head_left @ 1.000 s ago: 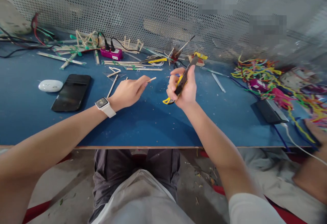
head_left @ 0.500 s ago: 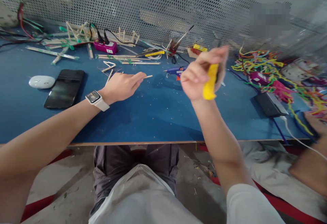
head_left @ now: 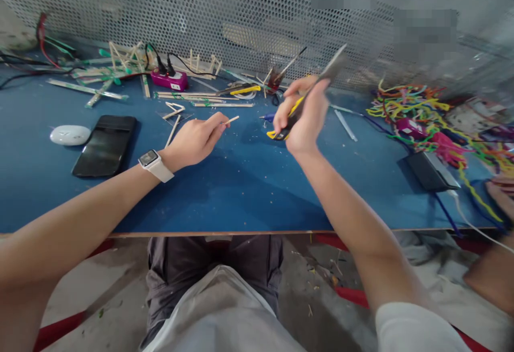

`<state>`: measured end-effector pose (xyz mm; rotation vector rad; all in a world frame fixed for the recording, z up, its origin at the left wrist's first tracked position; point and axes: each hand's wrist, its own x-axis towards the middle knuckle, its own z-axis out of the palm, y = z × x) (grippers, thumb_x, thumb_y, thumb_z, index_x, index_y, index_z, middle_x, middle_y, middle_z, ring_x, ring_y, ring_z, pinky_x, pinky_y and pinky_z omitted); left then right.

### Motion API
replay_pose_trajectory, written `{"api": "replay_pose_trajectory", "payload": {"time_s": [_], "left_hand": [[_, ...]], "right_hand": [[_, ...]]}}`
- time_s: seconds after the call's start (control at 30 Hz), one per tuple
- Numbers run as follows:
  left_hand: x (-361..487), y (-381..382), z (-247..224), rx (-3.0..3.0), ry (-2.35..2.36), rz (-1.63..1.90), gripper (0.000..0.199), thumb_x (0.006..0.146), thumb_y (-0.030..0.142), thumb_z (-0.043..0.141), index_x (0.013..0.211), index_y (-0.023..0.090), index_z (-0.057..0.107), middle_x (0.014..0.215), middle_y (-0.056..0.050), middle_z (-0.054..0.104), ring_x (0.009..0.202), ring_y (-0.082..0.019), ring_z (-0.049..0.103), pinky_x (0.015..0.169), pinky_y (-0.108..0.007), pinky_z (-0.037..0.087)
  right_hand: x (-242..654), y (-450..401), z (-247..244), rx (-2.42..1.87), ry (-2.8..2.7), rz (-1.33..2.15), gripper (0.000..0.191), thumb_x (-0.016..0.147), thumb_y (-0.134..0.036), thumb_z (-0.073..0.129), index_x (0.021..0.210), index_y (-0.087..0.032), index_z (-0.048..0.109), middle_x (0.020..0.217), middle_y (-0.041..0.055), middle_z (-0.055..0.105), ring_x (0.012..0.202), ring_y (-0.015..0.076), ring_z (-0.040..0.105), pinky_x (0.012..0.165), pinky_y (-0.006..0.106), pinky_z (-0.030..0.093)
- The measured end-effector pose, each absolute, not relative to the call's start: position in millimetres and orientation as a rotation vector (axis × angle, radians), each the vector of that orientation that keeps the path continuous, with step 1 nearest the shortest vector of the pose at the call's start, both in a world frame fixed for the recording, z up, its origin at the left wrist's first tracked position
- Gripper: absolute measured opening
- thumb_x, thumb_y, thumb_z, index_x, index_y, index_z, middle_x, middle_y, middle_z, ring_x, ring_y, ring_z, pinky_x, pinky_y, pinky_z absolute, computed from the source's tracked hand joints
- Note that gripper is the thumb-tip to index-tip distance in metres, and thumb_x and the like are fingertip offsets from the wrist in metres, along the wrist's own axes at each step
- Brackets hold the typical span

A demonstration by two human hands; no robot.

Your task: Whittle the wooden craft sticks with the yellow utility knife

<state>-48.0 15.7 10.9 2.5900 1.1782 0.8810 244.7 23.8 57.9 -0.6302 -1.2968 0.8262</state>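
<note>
My left hand (head_left: 196,139), a watch on its wrist, pinches a thin wooden stick (head_left: 233,120) whose pale end sticks out past the fingertips to the right. In my right hand (head_left: 305,114) is a yellow and black utility knife (head_left: 296,109), raised over the table. Its long blade (head_left: 333,63) points up and right and is smeared by motion. Behind that hand, a blue glue gun (head_left: 267,118) is mostly hidden. Left of the left hand lie a bent wooden stick piece (head_left: 174,109) and a loose stick (head_left: 172,130).
A phone (head_left: 105,146) and a white mouse-shaped case (head_left: 70,135) lie at left on the blue table (head_left: 241,197). Several sticks, a purple power strip (head_left: 169,80) and another cutter (head_left: 244,89) line the back. At right are colourful pipe cleaners (head_left: 409,103), a black power bank (head_left: 429,171) and another person's hand (head_left: 501,194).
My right hand has turned and shifted left, so the utility knife's blade now shows pointing up and right. My left hand still holds the stick in nearly the same place.
</note>
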Motion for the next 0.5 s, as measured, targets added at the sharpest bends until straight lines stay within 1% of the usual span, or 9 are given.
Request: {"api": "replay_pose_trajectory", "payload": {"time_s": [0.07,0.13,0.2,0.27,0.33,0.4,0.5], "left_hand": [[-45.3,13.3,13.6,2.462,1.139,0.947,0.030,0.119,0.035,0.045,0.123,0.020,0.070,0.073,-0.001,0.067,0.060,-0.018,0.061,0.064,-0.031,0.042],[-41.6,10.7,15.0,2.303,1.091,0.979,0.024,0.119,0.033,0.044,0.115,0.021,0.065,0.071,0.002,0.063,0.058,-0.016,0.056,0.064,-0.030,0.043],[-37.5,8.6,14.2,2.170,0.997,0.997,0.021,0.119,0.032,0.044,0.109,0.022,0.060,0.070,0.004,0.059,0.057,-0.014,0.052,0.063,-0.028,0.043],[-33.5,6.7,12.1,2.037,0.869,1.004,0.020,0.119,0.033,0.045,0.106,0.023,0.056,0.070,0.004,0.055,0.057,-0.013,0.049,0.060,-0.027,0.043],[-30.2,4.6,10.3,1.893,0.756,0.976,0.021,0.119,0.036,0.046,0.103,0.024,0.053,0.067,0.007,0.049,0.054,-0.012,0.043,0.054,-0.025,0.041],[-27.9,1.9,10.1,1.787,0.701,0.929,0.020,0.119,0.037,0.050,0.102,0.025,0.052,0.064,0.009,0.044,0.052,-0.011,0.037,0.050,-0.024,0.037],[-27.1,-2.2,11.5,1.668,0.677,0.867,0.021,0.117,0.041,0.055,0.104,0.025,0.053,0.065,0.011,0.038,0.051,-0.010,0.031,0.046,-0.023,0.030]], "right_hand": [[226.3,13.9,38.2,-0.785,-1.525,0.617,0.068,0.108,-0.097,0.045,0.109,-0.032,0.064,0.060,-0.0046,0.047,0.048,0.0172,0.043,0.054,0.035,0.039],[215.9,1.1,22.6,-0.831,-1.890,0.519,0.067,0.109,-0.094,0.046,0.116,-0.030,0.067,0.071,-0.0017,0.057,0.057,0.0183,0.050,0.062,0.036,0.043],[212.1,-9.8,13.5,-0.820,-2.131,0.411,0.061,0.115,-0.085,0.044,0.114,-0.028,0.068,0.078,0.0009,0.065,0.063,0.0204,0.057,0.068,0.037,0.044],[210.8,-17.2,10.3,-0.868,-2.159,0.350,0.058,0.122,-0.074,0.035,0.114,-0.026,0.067,0.086,0.0035,0.070,0.070,0.0222,0.062,0.071,0.037,0.045],[209.1,-20.9,10.5,-0.948,-2.125,0.330,0.056,0.124,-0.068,0.030,0.113,-0.026,0.066,0.093,0.0060,0.073,0.078,0.0238,0.065,0.073,0.037,0.046],[206.4,-21.8,11.5,-1.021,-2.109,0.322,0.053,0.125,-0.065,0.032,0.109,-0.026,0.065,0.098,0.0074,0.073,0.083,0.0246,0.066,0.073,0.036,0.045],[202.4,-20.8,12.3,-1.079,-2.090,0.335,0.049,0.124,-0.064,0.039,0.100,-0.026,0.059,0.094,0.0067,0.070,0.080,0.0236,0.062,0.071,0.035,0.041]]}}
